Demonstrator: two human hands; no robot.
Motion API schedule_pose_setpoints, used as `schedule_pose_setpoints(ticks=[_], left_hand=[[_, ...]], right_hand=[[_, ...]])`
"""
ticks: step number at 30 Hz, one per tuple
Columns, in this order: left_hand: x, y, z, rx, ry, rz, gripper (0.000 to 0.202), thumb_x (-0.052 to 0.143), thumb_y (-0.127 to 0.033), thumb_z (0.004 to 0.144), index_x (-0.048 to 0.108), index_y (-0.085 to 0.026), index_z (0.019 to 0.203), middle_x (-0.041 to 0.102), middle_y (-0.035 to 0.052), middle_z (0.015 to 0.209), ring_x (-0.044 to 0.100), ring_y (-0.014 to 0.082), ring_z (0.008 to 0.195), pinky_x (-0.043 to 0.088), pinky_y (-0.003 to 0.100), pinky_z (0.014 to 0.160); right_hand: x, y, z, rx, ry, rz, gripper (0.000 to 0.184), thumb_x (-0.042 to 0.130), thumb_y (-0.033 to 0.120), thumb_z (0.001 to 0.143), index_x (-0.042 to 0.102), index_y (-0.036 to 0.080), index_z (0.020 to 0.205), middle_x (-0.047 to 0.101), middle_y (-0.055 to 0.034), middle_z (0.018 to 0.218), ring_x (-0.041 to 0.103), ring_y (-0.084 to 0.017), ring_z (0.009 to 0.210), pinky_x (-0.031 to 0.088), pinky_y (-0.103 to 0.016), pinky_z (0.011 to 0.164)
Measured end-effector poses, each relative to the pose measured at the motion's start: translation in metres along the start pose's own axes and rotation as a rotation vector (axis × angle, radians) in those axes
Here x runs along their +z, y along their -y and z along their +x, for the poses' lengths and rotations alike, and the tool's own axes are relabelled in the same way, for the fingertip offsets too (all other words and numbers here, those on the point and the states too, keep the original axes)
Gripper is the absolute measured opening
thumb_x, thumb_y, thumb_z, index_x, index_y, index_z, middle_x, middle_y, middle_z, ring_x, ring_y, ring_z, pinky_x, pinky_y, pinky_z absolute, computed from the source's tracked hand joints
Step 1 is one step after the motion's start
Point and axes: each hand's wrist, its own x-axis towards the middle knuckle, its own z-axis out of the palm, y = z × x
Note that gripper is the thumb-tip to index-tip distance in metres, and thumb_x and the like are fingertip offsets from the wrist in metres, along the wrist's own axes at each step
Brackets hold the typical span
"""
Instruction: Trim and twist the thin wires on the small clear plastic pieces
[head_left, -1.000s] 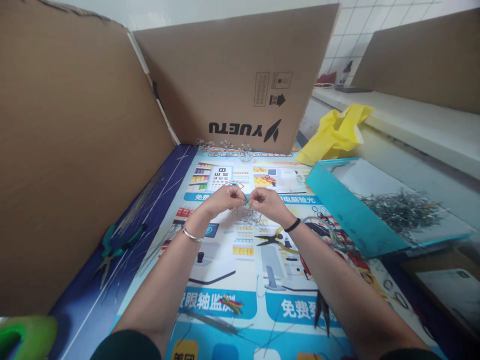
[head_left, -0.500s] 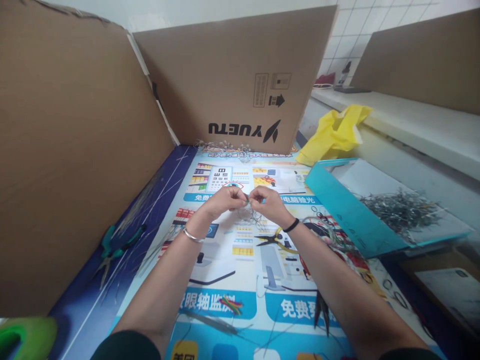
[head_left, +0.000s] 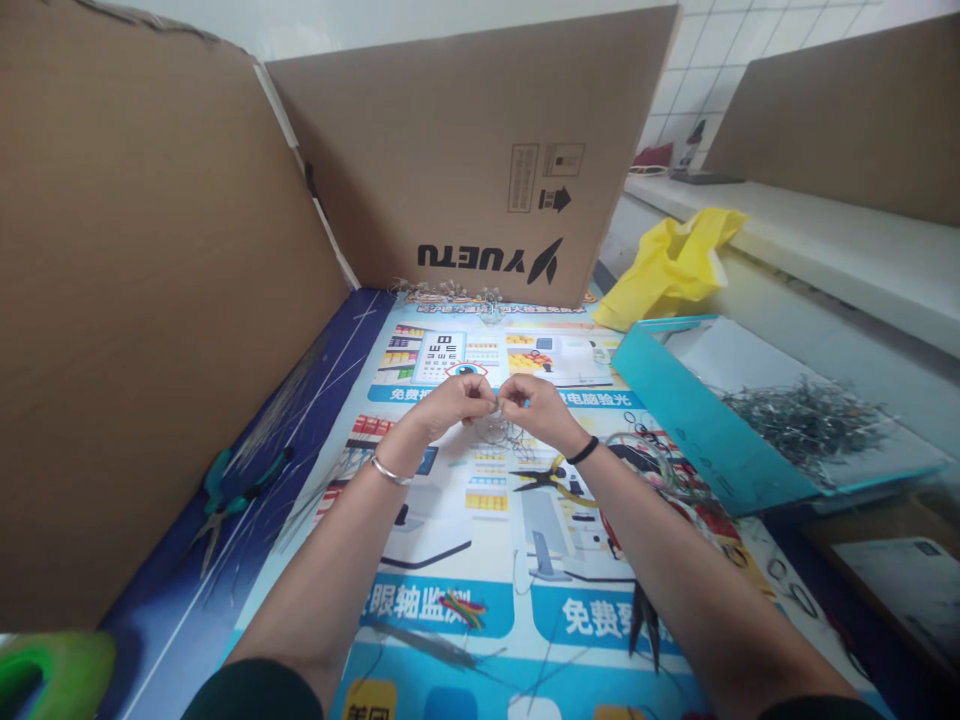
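Wire tangle [head_left: 499, 432], thin, silvery and loopy, at pinched fingertips [head_left: 486, 406]

Left hand [head_left: 454, 402] — thin rounded silver bangle [head_left: 389, 473]; right hand [head_left: 536, 407] — narrow black wristband [head_left: 583, 451]; short dark sleeves [head_left: 252, 692], plain, faintly green.

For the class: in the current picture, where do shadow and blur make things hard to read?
Head view: shadow darkens the left end of the cardboard panel; head view: the small piece between left hand and right hand is too blurred to identify; head view: the green object at lower left looks soft.
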Motion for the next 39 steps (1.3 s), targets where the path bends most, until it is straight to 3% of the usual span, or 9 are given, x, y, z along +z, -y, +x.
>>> schedule_pose_setpoints(ticks=[14, 34, 39], left_hand=[[-0.0013, 0.0006, 0.0001, 0.015, -0.003, 0.0, 0.025, 0.068, -0.029, 0.065, 0.05, -0.014, 0.071, 0.047, -0.0064, 0.05, 0.044, 0.0037, 0.042, 0.033, 0.016, 0.043], [-0.005, -0.0065, -0.0032, -0.021, -0.018, 0.034, 0.014, 0.065, -0.018, 0.062, 0.053, -0.012, 0.066, 0.049, -0.0055, 0.045, 0.046, 0.0046, 0.042, 0.033, 0.016, 0.043], [-0.0077, -0.005, -0.0028, -0.004, -0.006, 0.042, 0.015, 0.065, -0.019, 0.063, 0.053, -0.013, 0.067, 0.05, -0.0058, 0.048, 0.046, 0.0041, 0.043, 0.034, 0.016, 0.043]], right_hand=[[0.0029, -0.0043, 0.0, 0.06, 0.006, 0.033, 0.004, 0.051, 0.017, 0.061, 0.054, 0.017, 0.062, 0.052, 0.0028, 0.057, 0.043, -0.009, 0.053, 0.037, -0.022, 0.052], [0.0014, -0.0002, -0.0016, 0.076, 0.1, 0.105, 0.003, 0.053, 0.019, 0.061, 0.054, 0.016, 0.062, 0.052, 0.0031, 0.057, 0.043, -0.008, 0.052, 0.036, -0.021, 0.051], [-0.0016, -0.0028, -0.0007, 0.094, 0.118, 0.148, 0.009, 0.053, 0.024, 0.067, 0.056, 0.016, 0.065, 0.052, 0.0028, 0.057, 0.043, -0.008, 0.052, 0.035, -0.021, 0.05]])
